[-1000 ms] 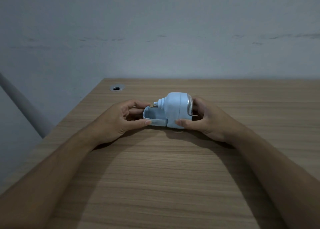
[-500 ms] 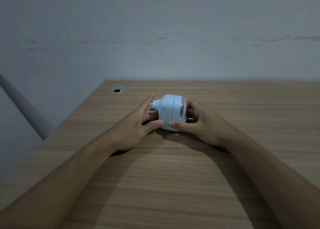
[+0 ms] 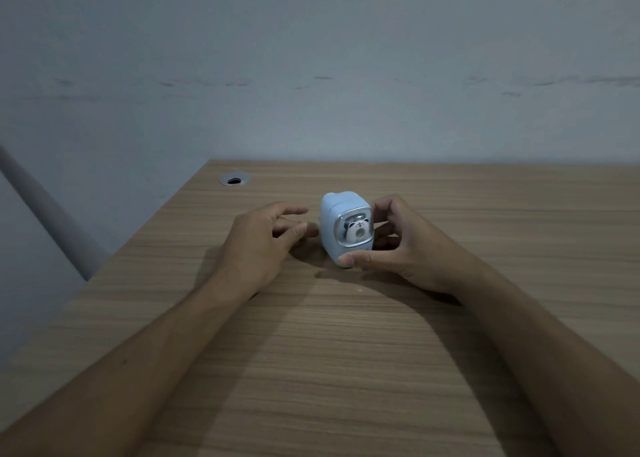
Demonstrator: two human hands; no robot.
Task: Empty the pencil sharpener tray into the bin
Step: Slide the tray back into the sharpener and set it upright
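Observation:
A small light-blue pencil sharpener [image 3: 341,226] stands upright on the wooden desk [image 3: 346,335], its clear front window with a little panda figure facing me. My right hand [image 3: 394,242] grips it from the right side, thumb along its lower front edge. My left hand [image 3: 266,238] hovers just left of it, fingers spread and apart from the sharpener, holding nothing. The tray is pushed in and does not stick out. No bin is in view.
A round metal cable hole [image 3: 235,179] sits at the desk's far left corner. The desk's left edge runs diagonally from there toward me. A grey wall stands behind, and a grey slanted pipe [image 3: 45,210] lies to the left, beyond the desk edge.
The tray, pulled out a second ago, has been pushed in by my left hand. My right hand turned the sharpener upright to face me, and my left hand let go.

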